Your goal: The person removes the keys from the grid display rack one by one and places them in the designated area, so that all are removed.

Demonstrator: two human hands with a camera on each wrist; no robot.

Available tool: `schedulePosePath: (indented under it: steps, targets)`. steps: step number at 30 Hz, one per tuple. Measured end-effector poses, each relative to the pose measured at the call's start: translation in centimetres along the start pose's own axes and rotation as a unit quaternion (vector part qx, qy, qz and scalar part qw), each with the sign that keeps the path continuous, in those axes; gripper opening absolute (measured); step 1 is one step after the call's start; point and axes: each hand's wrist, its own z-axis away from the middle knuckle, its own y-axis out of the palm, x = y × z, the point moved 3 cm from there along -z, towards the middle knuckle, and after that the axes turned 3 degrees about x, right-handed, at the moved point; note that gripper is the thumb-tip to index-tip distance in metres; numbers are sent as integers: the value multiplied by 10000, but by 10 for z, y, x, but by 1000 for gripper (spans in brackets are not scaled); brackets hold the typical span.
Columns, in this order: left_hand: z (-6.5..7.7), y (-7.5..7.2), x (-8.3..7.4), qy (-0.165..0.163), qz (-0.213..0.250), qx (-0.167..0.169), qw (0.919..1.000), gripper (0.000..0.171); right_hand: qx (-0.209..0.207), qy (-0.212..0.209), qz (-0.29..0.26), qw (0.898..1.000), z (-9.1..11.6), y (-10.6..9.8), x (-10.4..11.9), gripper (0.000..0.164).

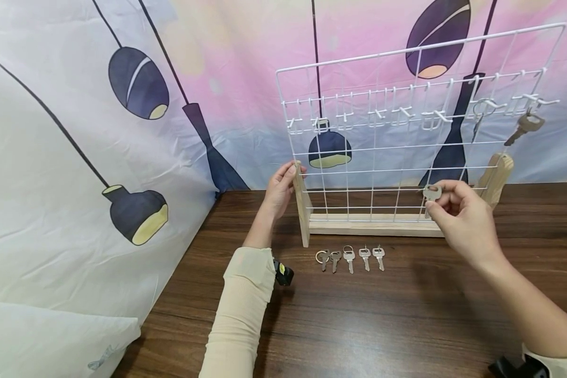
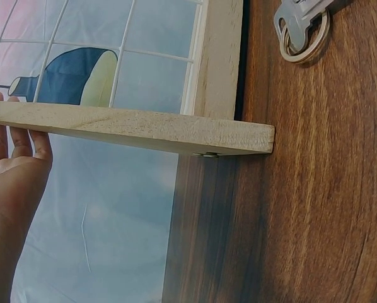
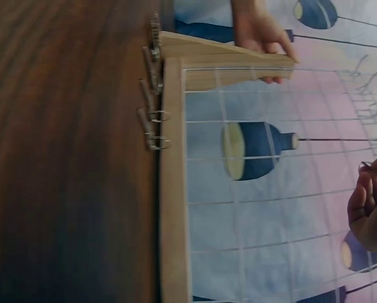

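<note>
My left hand (image 1: 280, 191) grips the top of the left wooden post (image 1: 303, 210) of a white wire grid rack (image 1: 373, 229). In the left wrist view its fingers (image 2: 19, 140) reach behind that post. My right hand (image 1: 470, 226) pinches a silver key (image 1: 432, 192) between thumb and fingers, in front of the grid's lower right part and below the hooks. Two other keys hang from hooks at the right end, one a darker key (image 1: 524, 127). Several keys with rings lie in a row on the table before the rack, among them a silver key (image 1: 349, 259).
White hooks (image 1: 377, 113) line the upper grid and point forward. The rack stands on a dark wood table (image 1: 359, 325) near a patterned cloth backdrop (image 1: 245, 68). A white cushion-like shape (image 1: 52, 341) sits at the lower left. A second wooden post (image 1: 498, 176) supports the right side.
</note>
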Motion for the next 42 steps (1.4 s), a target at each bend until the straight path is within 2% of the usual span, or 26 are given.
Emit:
schedulePosePath:
  steps: [7, 11, 16, 20, 31, 39, 42]
  targets:
    - [0, 1, -1, -10, -25, -33, 10000, 43, 722, 107, -78, 9973, 2, 13, -21, 23]
    - [0, 1, -1, -13, -42, -56, 10000, 41, 1204, 208, -18, 9925, 3, 19, -29, 25]
    - [1, 1, -1, -34, -45, -75, 10000, 40, 1917, 580, 152, 9796, 3, 27, -42, 30]
    - [1, 1, -1, -37, -21, -91, 9999, 39, 2386, 947, -115, 9664, 2, 34, -54, 31]
    - [1, 2, -2, -21, 1, -117, 9999, 36, 3034, 1588, -463, 9384, 9, 57, -78, 28]
    - [0, 0, 0, -43, -45, -81, 9999, 37, 3427, 1804, -323, 9214, 17, 64, -88, 26]
    - [0, 0, 0, -53, -52, -85, 9999, 39, 3510, 1829, -237, 9180, 20, 66, -92, 25]
